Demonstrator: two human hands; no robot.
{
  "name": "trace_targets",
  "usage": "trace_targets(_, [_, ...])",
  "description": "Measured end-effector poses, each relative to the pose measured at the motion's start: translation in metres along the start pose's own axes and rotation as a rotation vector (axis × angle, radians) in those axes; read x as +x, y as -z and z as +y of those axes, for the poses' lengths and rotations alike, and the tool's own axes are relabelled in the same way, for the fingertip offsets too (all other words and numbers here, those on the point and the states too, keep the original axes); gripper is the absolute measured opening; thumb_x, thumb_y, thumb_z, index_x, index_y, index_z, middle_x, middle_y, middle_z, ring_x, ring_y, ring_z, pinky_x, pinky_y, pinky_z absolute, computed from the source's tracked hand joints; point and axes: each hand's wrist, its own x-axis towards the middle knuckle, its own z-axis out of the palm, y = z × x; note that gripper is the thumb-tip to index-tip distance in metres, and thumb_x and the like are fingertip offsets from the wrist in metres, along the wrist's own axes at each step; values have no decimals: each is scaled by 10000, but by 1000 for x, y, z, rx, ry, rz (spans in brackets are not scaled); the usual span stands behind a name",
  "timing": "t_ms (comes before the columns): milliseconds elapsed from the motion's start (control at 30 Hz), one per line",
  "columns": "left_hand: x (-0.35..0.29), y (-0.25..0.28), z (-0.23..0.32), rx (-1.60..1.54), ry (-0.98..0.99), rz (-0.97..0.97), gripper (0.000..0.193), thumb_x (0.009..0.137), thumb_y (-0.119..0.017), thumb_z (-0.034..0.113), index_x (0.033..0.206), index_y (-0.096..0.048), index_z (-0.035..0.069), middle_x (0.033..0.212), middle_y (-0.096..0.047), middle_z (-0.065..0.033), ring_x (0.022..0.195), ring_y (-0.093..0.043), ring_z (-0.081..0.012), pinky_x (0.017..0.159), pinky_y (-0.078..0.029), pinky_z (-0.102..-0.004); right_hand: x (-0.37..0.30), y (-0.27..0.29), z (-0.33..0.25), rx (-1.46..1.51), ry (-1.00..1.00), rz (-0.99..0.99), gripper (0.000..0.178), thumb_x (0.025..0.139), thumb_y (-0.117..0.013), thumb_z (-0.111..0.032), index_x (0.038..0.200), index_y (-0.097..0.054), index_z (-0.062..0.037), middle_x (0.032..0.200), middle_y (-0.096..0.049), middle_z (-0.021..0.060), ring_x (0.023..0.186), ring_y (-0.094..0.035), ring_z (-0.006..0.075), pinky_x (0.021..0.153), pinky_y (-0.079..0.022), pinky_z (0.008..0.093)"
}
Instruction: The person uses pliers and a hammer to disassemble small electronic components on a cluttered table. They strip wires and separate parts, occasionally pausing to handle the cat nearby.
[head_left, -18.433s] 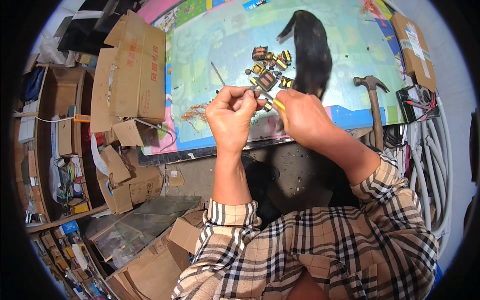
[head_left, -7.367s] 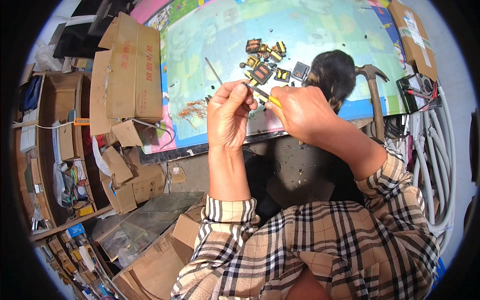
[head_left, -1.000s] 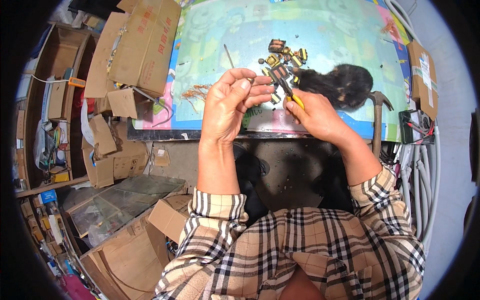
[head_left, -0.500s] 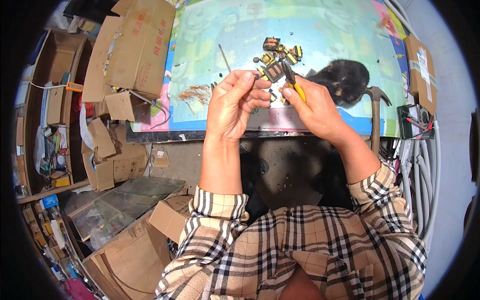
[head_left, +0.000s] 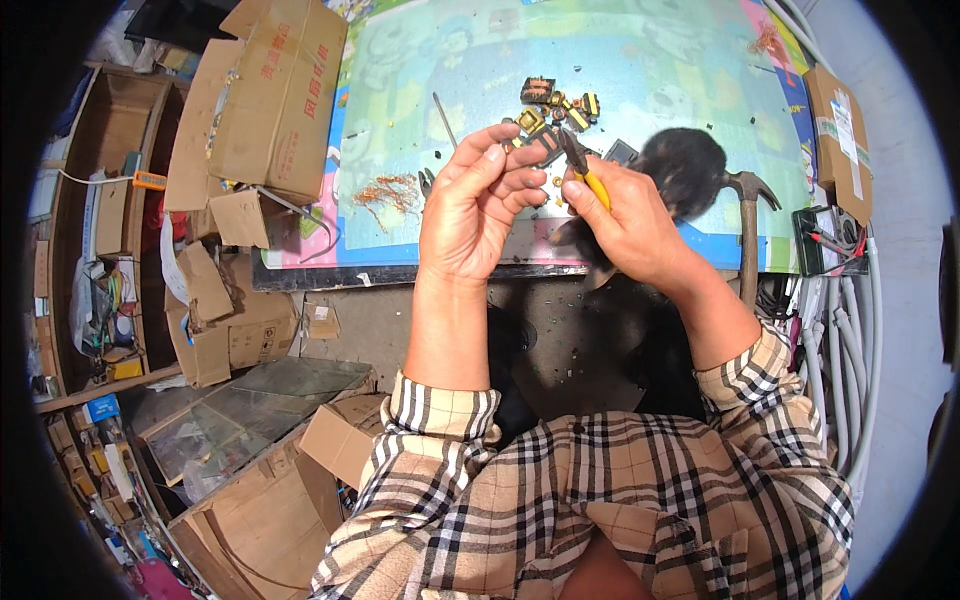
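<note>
My right hand (head_left: 632, 215) is closed round yellow-handled pliers (head_left: 590, 180), whose dark jaws point away from me over the table. Left of them, my left hand (head_left: 470, 200) is raised palm up. Its fingers curl toward the thumb, and a tiny dark piece seems to sit at their tips, too small to name. Just past both hands lie several small transformer-like parts, among them a yellow one (head_left: 530, 121) and a dark one with copper windings (head_left: 538, 91). Loose copper wire (head_left: 385, 192) and a thin metal rod (head_left: 444, 117) lie left of my left hand.
Beside my right arm, a black furry animal (head_left: 685, 165) is on the patterned table cover (head_left: 440, 45). A claw hammer (head_left: 750, 225) hangs over the near edge. Cardboard boxes (head_left: 275, 100) stand at the left, and another box (head_left: 840, 140) is at the right. Grey pipes (head_left: 848, 370) stand along the wall.
The pliers have drawn slightly away from the dark part near my left fingertips. My left fingers have spread a little. The black animal has shifted, with part of it now showing below my right hand.
</note>
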Motion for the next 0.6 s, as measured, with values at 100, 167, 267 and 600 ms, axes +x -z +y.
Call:
trace_targets(100, [-1,-5,1,-5,5,9,232,930,-525,93,1127,-520,-30,1002,-647,-221,794,-680,-238,685,-589,-326,0,-1,1,4,25,14,272,928,-521,-231,858,-516,32,725,-538,221,689,-536,419,612,-434,425])
trace_targets(167, [-2,-5,1,-30,12,-3,223,933,-519,94,1116,-520,-32,1001,-646,-225,792,-681,-240,676,-589,-327,-1,-1,-1,14,22,12,267,929,-521,-226,868,-524,34,729,-541,222,693,-538,420,615,-436,425])
trace_targets(267, [-2,-2,2,-97,30,-40,215,944,-496,97,1110,-513,-38,996,-645,-223,784,-679,-229,657,-587,-325,-1,-1,-1,-6,23,-1,263,930,-520,-222,875,-528,35,733,-544,223,700,-541,422,618,-437,430])
trace_targets(600, [-3,2,2,-219,100,-121,229,967,-440,119,1123,-500,-37,921,-653,-180,731,-657,-199,614,-552,-303,-1,0,-3,-37,37,-5,232,923,-526,-204,845,-526,14,721,-554,195,692,-562,402,609,-438,437])
